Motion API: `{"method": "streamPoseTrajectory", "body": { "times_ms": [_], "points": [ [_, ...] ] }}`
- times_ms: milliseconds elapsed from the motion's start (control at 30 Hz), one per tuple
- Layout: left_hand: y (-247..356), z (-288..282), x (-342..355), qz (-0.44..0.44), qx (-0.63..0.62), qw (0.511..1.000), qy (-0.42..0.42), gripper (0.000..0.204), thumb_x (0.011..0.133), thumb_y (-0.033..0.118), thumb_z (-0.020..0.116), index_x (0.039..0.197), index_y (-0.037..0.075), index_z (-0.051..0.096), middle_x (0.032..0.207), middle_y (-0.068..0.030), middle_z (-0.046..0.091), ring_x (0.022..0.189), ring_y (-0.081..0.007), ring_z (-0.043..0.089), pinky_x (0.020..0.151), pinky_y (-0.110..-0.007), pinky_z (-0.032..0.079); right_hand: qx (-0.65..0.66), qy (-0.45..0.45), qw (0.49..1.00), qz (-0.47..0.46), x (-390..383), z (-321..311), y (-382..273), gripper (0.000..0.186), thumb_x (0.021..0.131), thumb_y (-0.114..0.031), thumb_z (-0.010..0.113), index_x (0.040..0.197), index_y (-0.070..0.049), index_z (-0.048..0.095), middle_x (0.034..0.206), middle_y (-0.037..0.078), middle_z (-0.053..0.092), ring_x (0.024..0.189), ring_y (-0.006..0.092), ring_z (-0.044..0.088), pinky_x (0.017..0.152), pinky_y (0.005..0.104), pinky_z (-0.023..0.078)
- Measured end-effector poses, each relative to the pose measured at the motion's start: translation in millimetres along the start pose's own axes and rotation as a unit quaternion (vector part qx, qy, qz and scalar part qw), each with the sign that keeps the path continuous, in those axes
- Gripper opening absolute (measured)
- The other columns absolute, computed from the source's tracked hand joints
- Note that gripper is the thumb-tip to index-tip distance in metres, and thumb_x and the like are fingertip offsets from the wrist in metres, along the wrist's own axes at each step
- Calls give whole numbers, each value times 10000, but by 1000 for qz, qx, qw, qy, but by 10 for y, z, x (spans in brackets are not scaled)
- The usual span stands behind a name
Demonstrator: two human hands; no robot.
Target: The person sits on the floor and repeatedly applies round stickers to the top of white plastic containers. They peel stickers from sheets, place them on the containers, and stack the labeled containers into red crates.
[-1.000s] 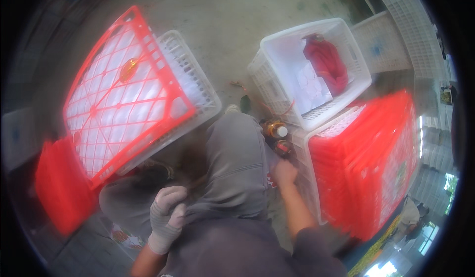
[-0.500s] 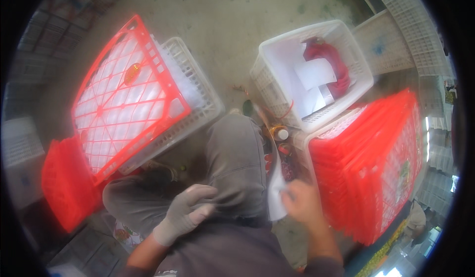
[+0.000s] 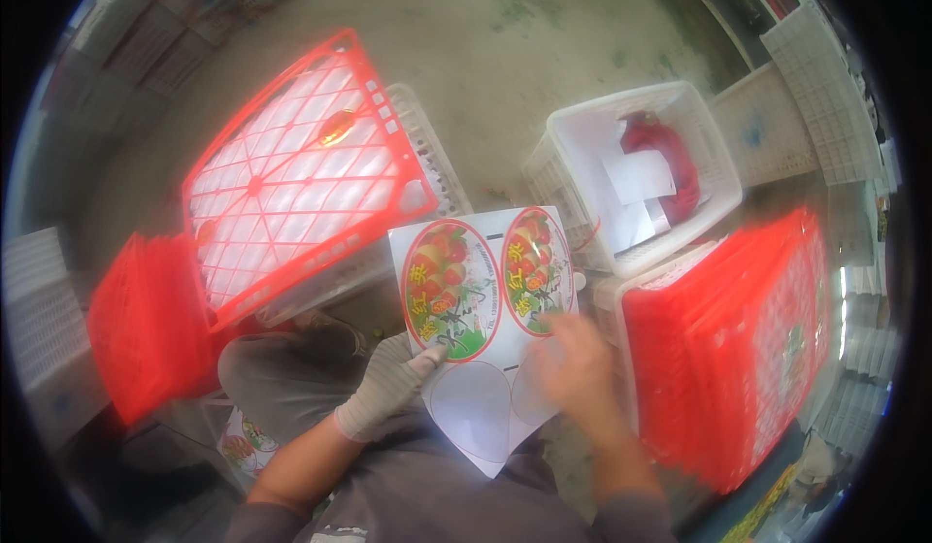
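A white label sheet [image 3: 468,412] lies across my lap, tilted, with two oval fruit-picture labels still on its upper half: a left oval label [image 3: 451,286] and a right oval label [image 3: 534,266]. Two blank oval places show below them. My left hand [image 3: 383,388], in a pale glove with bare fingertips, pinches the sheet's left edge with the thumb on top. At the lower end of the right oval label is my bare right hand [image 3: 578,368]; its fingers are smeared by motion, so their grip cannot be made out.
At the left, a red lattice lid [image 3: 254,189] rests tilted on a white crate [image 3: 427,140] with white padding. Red lids [image 3: 146,325] lean beside it. A white basket [image 3: 573,169] holds papers and a dark red coil; stacked red lids [image 3: 670,349] fill a crate at right.
The label sheet has come up from beside my right leg to in front of me, printed side showing. My left hand has taken hold of its edge. The view has shifted slightly.
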State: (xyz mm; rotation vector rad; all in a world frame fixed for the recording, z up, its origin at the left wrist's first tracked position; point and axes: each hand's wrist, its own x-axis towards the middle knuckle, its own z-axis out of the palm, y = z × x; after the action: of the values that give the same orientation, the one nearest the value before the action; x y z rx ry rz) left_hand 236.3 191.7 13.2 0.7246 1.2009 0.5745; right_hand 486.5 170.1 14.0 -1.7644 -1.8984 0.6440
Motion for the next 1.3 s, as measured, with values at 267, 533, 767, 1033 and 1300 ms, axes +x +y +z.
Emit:
{"method": "streamPoseTrajectory", "body": {
  "times_ms": [267,533,767,1033,1300],
  "points": [
    [129,-42,-103,52,-17,998,18,281,932,195,605,1132,3,648,1018,2,669,925,-70,575,809,-260,480,561,-5,772,300,502,14,449,609,921,-84,623,1427,114,347,1223,128,619,1085,160,594,922,259,464],
    [585,-180,-251,198,192,961,5,231,934,72,562,1139,9,651,948,-84,691,847,-165,612,804,-312,491,292,111,950,-16,976,-808,-47,723,800,-192,780,1399,32,441,1249,154,603,1167,211,551,978,349,438],
    [1036,-223,-278,428,474,768,45,213,853,59,612,1060,14,630,900,-158,623,803,-361,602,731,-409,489,92,-79,966,-230,1021,-1185,-697,328,784,-79,764,1087,-2,668,931,114,706,772,186,675,663,306,528],
    [675,-182,-784,633,364,680,60,463,725,253,794,1069,13,598,1021,-109,614,935,-276,616,749,-387,482,530,300,791,61,911,-998,-389,279,966,-70,572,1225,35,562,1133,127,657,936,181,660,823,321,541],
    [410,43,-500,355,-35,934,-11,707,747,299,837,1293,-31,532,1268,-148,601,1184,-270,568,1043,-401,408,687,191,691,119,817,124,-1101,326,954,-37,579,1264,28,504,1171,123,631,1048,187,623,904,313,503]
  ]
}}
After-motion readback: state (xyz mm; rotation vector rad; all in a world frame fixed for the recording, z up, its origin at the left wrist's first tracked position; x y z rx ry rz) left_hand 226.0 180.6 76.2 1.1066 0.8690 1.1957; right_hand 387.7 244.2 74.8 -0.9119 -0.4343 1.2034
